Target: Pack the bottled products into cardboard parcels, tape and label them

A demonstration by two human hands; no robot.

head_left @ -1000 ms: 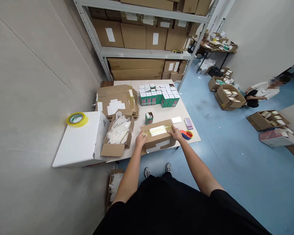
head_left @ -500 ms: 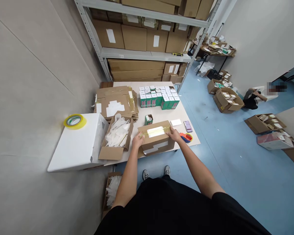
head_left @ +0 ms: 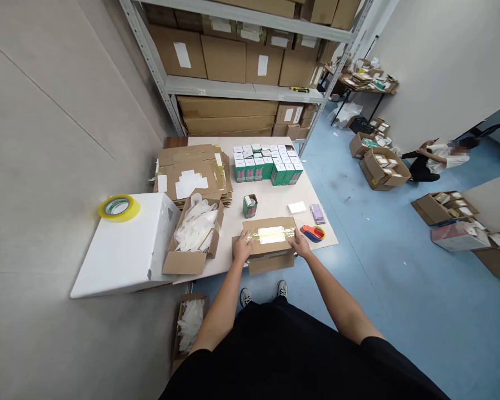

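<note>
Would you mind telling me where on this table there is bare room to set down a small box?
The widest bare patch lies between the small green box, the white card, the block of green boxes and the taped carton. It is crowded to the left, where the flattened cardboard meets the open carton of white plastic.

Matt brown corrugated cardboard on the box (head_left: 275, 244), under glossy clear tape (head_left: 285, 234) and a smooth white paper label (head_left: 270, 235). Smooth matt laminate on the table (head_left: 270, 204), sheen on the blue vinyl floor (head_left: 400, 322), painted grey steel on the shelf upright (head_left: 150, 61). Crinkled translucent plastic in the bags (head_left: 195, 233), shiny plastic on the tape dispenser (head_left: 312, 233), glossy yellow film on the tape roll (head_left: 128, 208), matt black cloth on the sleeve (head_left: 291, 355).
</note>
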